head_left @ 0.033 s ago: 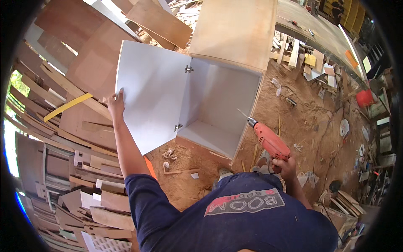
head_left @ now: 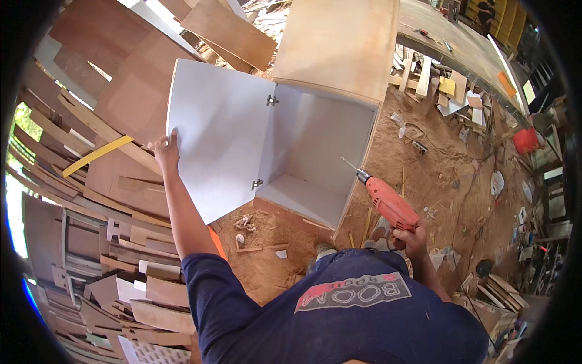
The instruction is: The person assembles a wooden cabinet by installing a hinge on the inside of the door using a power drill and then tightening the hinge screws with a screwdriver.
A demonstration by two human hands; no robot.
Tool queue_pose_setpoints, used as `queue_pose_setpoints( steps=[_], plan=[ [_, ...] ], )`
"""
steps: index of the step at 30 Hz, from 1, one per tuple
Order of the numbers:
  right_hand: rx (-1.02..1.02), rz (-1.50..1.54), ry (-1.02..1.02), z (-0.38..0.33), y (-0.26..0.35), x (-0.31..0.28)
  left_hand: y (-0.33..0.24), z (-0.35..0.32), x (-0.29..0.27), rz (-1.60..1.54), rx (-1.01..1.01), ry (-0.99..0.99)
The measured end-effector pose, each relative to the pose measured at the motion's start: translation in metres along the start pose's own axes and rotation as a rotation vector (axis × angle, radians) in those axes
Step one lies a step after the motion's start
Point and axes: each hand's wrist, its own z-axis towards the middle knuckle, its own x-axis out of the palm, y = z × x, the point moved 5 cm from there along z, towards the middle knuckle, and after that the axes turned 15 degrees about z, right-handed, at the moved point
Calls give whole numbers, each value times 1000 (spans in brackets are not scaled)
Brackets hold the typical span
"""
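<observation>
A wooden cabinet [head_left: 330, 51] with a white interior stands in front of me, its white door [head_left: 218, 133] swung out to the left. Two metal hinges, an upper hinge [head_left: 273, 100] and a lower hinge [head_left: 257, 184], join door and cabinet. My left hand [head_left: 168, 153] is closed on the door's outer edge, thumb on the white face and fingers behind it. In my right hand [head_left: 413, 241] is a red power drill [head_left: 391, 203], gripped by its handle. Its thin bit points up and left, in front of the cabinet's right side, without visibly touching it.
Stacked boards and offcuts [head_left: 160, 291] fill the left side; a yellow strip [head_left: 97, 155] lies across them. A workbench [head_left: 454, 45] stands far right, with scrap wood [head_left: 433, 79] beside it. A red container [head_left: 526, 141] is at right. Debris litters the dirt floor [head_left: 436, 164].
</observation>
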Motion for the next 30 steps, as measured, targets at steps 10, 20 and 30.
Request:
queue_pose_setpoints(
  steps=[10, 20, 30],
  plan=[
    [-111, -42, 18, 12, -2, 17, -24, -270, 95, -1209, -470, 724],
    [-23, -51, 52, 38, -4, 37, -37, -494, 154, -1278, -936, 1245],
    [76, -162, 244, 123, -2, 26, -116, -414, 192, -1139, -741, 1245]
  ],
)
